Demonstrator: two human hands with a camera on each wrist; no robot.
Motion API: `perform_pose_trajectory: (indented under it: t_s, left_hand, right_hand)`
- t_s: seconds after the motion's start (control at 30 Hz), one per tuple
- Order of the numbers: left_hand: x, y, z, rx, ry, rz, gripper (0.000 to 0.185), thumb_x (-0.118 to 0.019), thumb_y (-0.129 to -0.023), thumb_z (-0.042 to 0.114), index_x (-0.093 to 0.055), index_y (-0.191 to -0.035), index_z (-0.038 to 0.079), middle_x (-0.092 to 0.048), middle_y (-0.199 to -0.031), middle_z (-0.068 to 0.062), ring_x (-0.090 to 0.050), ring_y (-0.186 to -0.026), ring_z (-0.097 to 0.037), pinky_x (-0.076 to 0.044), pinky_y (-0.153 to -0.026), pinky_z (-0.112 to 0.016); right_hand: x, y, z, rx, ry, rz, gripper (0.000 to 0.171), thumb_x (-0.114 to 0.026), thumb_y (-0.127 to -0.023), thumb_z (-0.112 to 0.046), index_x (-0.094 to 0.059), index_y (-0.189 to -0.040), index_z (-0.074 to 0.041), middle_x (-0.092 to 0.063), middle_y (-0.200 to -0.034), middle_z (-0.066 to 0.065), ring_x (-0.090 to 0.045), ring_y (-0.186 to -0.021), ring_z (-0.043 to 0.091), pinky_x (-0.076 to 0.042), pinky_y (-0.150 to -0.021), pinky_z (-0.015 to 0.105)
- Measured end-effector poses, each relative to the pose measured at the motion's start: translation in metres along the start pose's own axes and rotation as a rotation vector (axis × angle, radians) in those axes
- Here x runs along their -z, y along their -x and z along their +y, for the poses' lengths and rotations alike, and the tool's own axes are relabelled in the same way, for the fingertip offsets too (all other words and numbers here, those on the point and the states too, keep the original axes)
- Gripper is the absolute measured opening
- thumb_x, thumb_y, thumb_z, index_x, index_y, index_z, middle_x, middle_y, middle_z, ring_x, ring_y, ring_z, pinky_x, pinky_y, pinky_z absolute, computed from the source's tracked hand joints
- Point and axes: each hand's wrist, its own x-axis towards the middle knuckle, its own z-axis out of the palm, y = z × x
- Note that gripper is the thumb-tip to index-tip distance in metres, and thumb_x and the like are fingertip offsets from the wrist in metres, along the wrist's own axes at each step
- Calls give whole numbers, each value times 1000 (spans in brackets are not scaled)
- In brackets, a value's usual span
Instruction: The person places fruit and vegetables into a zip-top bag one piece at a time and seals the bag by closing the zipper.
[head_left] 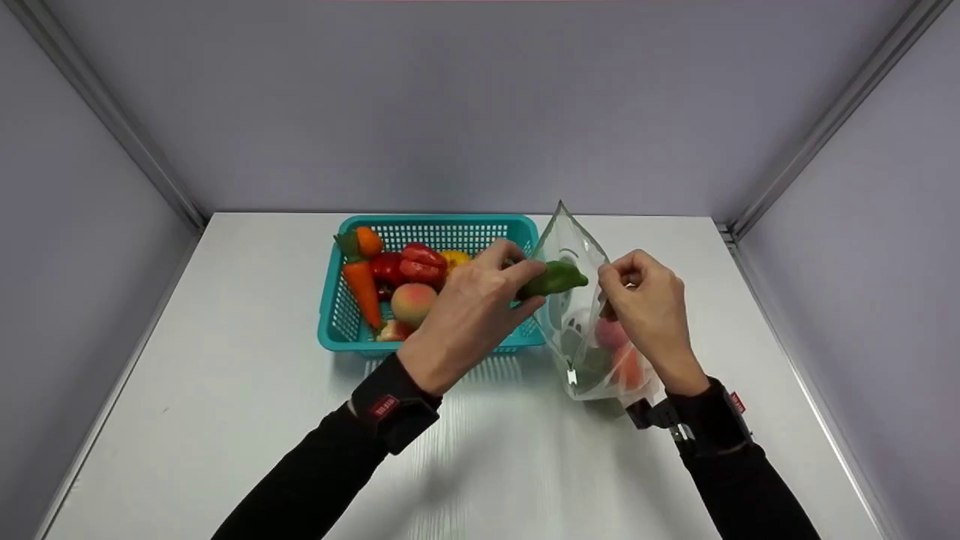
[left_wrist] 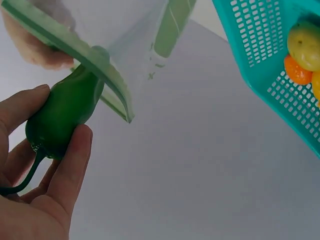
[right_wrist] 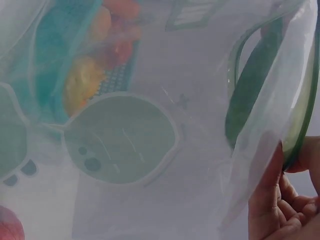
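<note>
My left hand (head_left: 474,300) pinches a green pepper (head_left: 556,278) by its stem end. In the left wrist view the tip of that pepper (left_wrist: 62,112) passes the green-edged rim of a clear printed zip bag (left_wrist: 120,80). My right hand (head_left: 651,304) pinches the rim of the same bag (head_left: 566,322), whose mouth stands spread apart. Pink and orange-red pieces (head_left: 626,360) show through the bag's lower part. In the right wrist view the pepper (right_wrist: 255,80) appears at the bag's opening, near the right-hand fingers (right_wrist: 267,200).
Left of the bag stands a teal plastic basket (head_left: 330,322). In it lie a carrot (head_left: 363,291), a peach (head_left: 413,303), a red bell pepper (head_left: 423,264) and several other pieces, partly hidden by my left hand. Grey panels (head_left: 480,105) enclose the white table (head_left: 247,390).
</note>
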Motion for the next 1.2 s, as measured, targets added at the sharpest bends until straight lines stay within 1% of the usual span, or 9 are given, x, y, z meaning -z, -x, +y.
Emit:
perform_pose_trajectory:
  t_s: [0.13, 0.27, 0.37, 0.5, 0.67, 0.83, 0.93, 1.0, 1.2]
  left_hand:
    - [-7, -5, 3, -5, -43, -37, 32, -82, -91, 25, -73, -115, 7, -67, -105, -11, -68, -89, -22, -60, -79, -28]
    - [-14, -10, 5, -10, -85, -63, 33, -82, -90, 30, -71, -110, 7, -70, -99, -9, -67, -83, -21, -59, -74, -28]
    - [-20, -12, 7, -14, -117, -74, 33, -82, -90, 33, -71, -109, 9, -70, -94, -7, -65, -79, -19, -58, -70, -26]
    - [-28, -14, 8, -2, -142, -110, 31, -82, -89, 33, -72, -107, 10, -69, -92, -5, -64, -79, -18, -56, -70, -25]
    - [-35, -16, 6, 36, -122, -188, 28, -83, -88, 32, -72, -102, 10, -68, -88, -4, -64, -79, -20, -55, -70, -27]
    - [-36, -15, 1, 60, -82, -226, 40, -83, -87, 36, -74, -113, 8, -70, -95, -7, -65, -80, -20, -57, -73, -27]
    - [-35, -13, -2, 51, -77, -202, 44, -82, -88, 39, -73, -118, 7, -72, -99, -8, -67, -83, -22, -58, -77, -28]
    - [-33, -12, -5, 36, -81, -170, 43, -81, -89, 38, -74, -118, 7, -72, -101, -8, -68, -86, -22, -59, -79, -29]
    - [-30, -4, -15, -20, -46, -23, 28, -79, -94, 29, -75, -109, 7, -71, -103, -7, -67, -93, -22, -58, -85, -29]
  right_hand:
    - [-1, 0, -1, 0, 8, 2, 15, -63, -98, -13, -66, -86, -5, -68, -67, 7, -64, -49, 16, -50, -47, 24]
    - [0, 1, -2, 1, 12, 7, 15, -63, -98, -14, -66, -85, -6, -68, -67, 7, -64, -49, 16, -49, -46, 23]
    - [0, 1, -2, -1, 12, 3, 15, -63, -98, -14, -66, -85, -6, -68, -67, 7, -64, -49, 16, -48, -46, 23]
    - [0, 1, -2, 16, 19, 2, 15, -63, -98, -14, -66, -86, -7, -68, -66, 5, -64, -48, 17, -48, -47, 24]
    - [0, 2, -2, 41, 25, 8, 15, -62, -99, -14, -66, -86, -7, -68, -66, 5, -63, -48, 17, -48, -48, 24]
    - [0, 3, -4, 29, -6, 9, 16, -64, -99, -15, -66, -86, -5, -68, -67, 7, -64, -49, 15, -53, -50, 24]
    - [-1, 3, -5, 27, -31, 2, 17, -64, -100, -15, -66, -86, -5, -67, -67, 8, -65, -50, 16, -55, -51, 26]
    - [-2, 3, -5, 27, -41, -3, 18, -64, -100, -15, -66, -87, -4, -67, -67, 8, -66, -51, 16, -56, -51, 26]
    - [-3, 2, -5, 20, -46, -2, 17, -65, -99, -15, -66, -87, -3, -68, -68, 8, -67, -51, 15, -56, -50, 26]
